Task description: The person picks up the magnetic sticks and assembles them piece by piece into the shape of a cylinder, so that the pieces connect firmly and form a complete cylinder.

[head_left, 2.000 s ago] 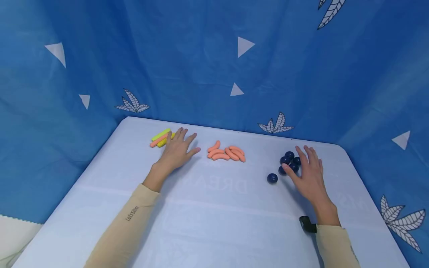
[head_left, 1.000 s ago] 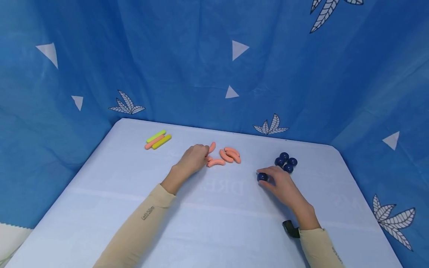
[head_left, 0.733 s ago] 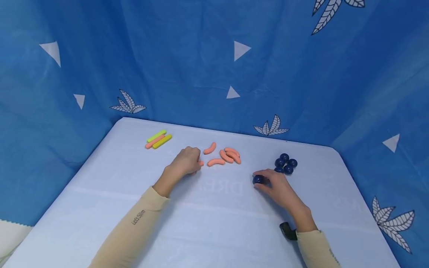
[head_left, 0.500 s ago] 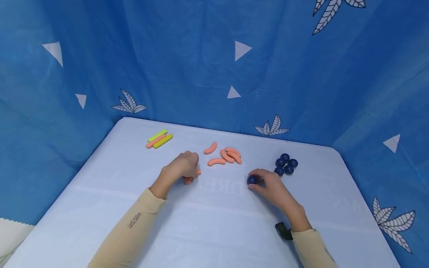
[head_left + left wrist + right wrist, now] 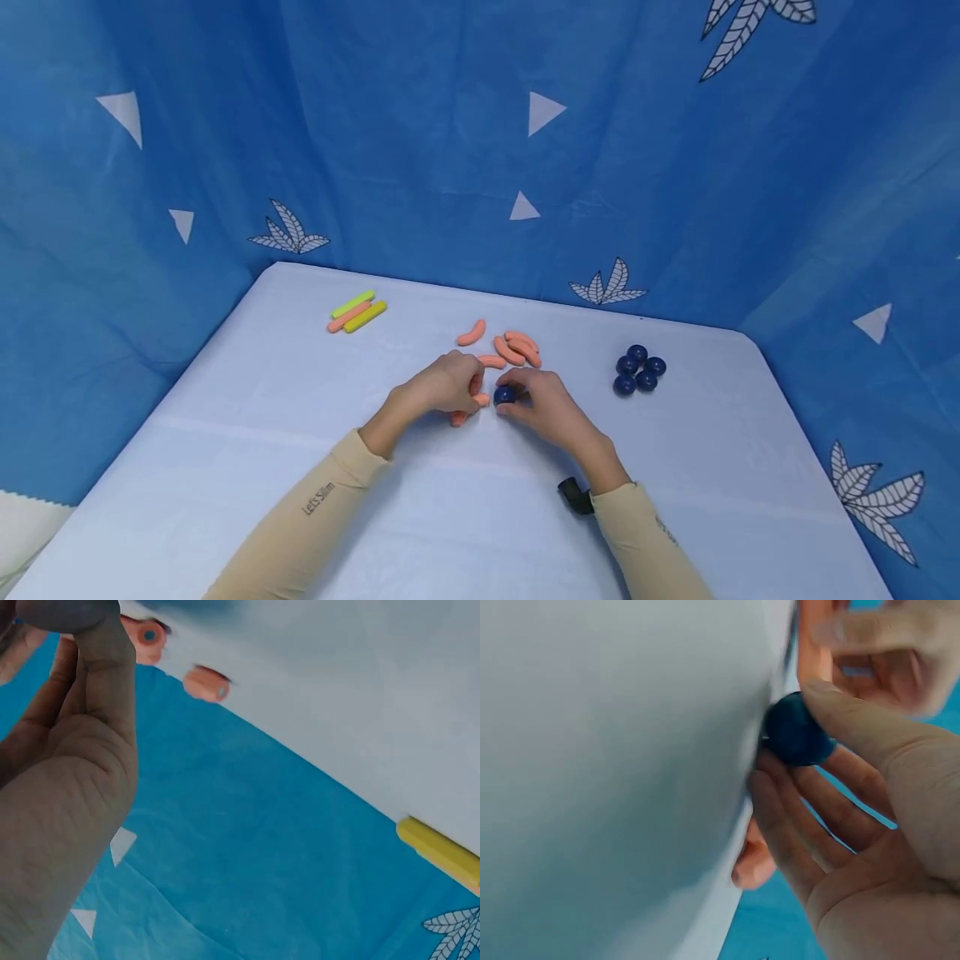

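Observation:
In the head view my left hand (image 5: pixel 450 383) pinches a curved orange sausage-shaped piece (image 5: pixel 481 401), one end poking past the fingertips and the middle covered by the hand. Just right of it, my right hand (image 5: pixel 547 407) holds a dark blue ball (image 5: pixel 505 395) between thumb and fingers, low over the table. The right wrist view shows that ball (image 5: pixel 796 729) near the held orange piece (image 5: pixel 814 645). Behind the hands lie more curved orange pieces (image 5: pixel 472 333), one partly hidden by my left hand.
Several blue balls (image 5: pixel 637 365) cluster on the right of the white table (image 5: pixel 465 533). Two yellowish sticks (image 5: pixel 365 317) and an orange stick (image 5: pixel 349 317) lie at the back left. A blue patterned curtain (image 5: pixel 420 150) hangs behind. A dark device (image 5: pixel 575 496) sits at my right wrist.
My left hand took an orange piece from the group, drew it nearer, then moved right. My right hand took up a blue ball and carried it left, beside the left hand.

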Available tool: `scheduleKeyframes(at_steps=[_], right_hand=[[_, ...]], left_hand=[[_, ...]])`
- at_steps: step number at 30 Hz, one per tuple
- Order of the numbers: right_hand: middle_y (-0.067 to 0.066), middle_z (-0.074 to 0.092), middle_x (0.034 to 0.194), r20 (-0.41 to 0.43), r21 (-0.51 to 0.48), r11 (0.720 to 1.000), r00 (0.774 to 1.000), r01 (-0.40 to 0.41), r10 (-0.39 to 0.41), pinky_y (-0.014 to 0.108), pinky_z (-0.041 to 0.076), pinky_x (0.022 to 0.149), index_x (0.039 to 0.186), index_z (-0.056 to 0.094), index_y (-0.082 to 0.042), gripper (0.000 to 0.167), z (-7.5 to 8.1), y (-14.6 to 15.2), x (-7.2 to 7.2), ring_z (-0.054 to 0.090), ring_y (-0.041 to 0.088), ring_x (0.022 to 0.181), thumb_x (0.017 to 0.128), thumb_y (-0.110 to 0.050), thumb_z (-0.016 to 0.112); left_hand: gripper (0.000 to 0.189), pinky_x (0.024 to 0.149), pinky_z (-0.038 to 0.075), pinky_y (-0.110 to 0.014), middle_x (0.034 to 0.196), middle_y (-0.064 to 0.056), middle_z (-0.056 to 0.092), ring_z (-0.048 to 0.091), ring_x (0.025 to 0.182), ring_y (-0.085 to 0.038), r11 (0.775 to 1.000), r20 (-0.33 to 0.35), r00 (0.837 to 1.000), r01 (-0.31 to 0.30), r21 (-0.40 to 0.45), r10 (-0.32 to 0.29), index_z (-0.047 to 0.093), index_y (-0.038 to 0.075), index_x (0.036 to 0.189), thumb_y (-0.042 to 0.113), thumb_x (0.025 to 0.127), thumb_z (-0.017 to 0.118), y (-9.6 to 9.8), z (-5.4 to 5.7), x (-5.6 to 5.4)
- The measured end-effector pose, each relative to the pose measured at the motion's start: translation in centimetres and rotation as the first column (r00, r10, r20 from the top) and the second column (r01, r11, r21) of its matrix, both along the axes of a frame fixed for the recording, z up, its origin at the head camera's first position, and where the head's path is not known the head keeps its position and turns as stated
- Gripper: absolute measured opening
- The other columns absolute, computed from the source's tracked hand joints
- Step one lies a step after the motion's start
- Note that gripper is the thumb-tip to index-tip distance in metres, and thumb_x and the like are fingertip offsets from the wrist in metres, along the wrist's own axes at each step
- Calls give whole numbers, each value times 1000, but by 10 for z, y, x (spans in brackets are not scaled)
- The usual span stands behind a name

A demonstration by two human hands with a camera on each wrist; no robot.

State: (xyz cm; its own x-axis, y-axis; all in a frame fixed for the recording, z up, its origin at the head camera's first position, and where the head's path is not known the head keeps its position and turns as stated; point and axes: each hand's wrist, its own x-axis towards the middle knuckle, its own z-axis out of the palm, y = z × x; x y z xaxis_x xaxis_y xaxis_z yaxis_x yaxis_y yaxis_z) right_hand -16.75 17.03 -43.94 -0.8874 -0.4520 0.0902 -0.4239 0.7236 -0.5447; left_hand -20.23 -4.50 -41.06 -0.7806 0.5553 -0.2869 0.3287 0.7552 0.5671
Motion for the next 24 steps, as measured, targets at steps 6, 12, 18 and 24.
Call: scheduleKeyframes(at_steps=[6, 12, 18, 24], right_hand=[[0, 76, 112, -21, -25, 1000, 1000, -5, 5, 39, 57, 89, 120, 75, -11, 31, -3, -6, 1, 69, 16, 99, 91, -17, 85], [1, 76, 113, -7, -34, 999, 999, -39, 39, 39, 58, 89, 123, 75, -11, 32, -4, -4, 2, 70, 17, 101, 93, -20, 83], [9, 72, 123, -87, -132, 987, 991, 92, -104, 48, 57, 97, 126, 73, -8, 32, -1, 7, -2, 69, 28, 113, 98, -20, 78], [17, 57, 151, -156, -47, 978, 966, 204, -209, 60, 43, 115, 142, 64, -4, 46, -4, 21, -9, 50, 38, 142, 100, -19, 75]], left_hand=[[24, 62, 41, -27, 56, -2, 67, 64, 57, -14, 1000, -51, 999, -1, 21, 2, 62, 11, 79, 16, 96, 78, 6, -6, 1], [20, 67, 45, -28, 66, 1, 64, 61, 66, -12, 998, -76, 997, 28, 59, -24, 65, 12, 85, 17, 93, 83, 10, -11, 2], [25, 64, 42, -26, 68, 2, 61, 58, 66, -11, 998, -83, 995, 59, 9, -58, 63, 12, 81, 15, 89, 86, 8, -11, -1], [23, 67, 44, -28, 76, 1, 62, 57, 71, -14, 996, -13, 997, 79, -52, -80, 65, 14, 85, 18, 88, 87, 1, -5, -5]])
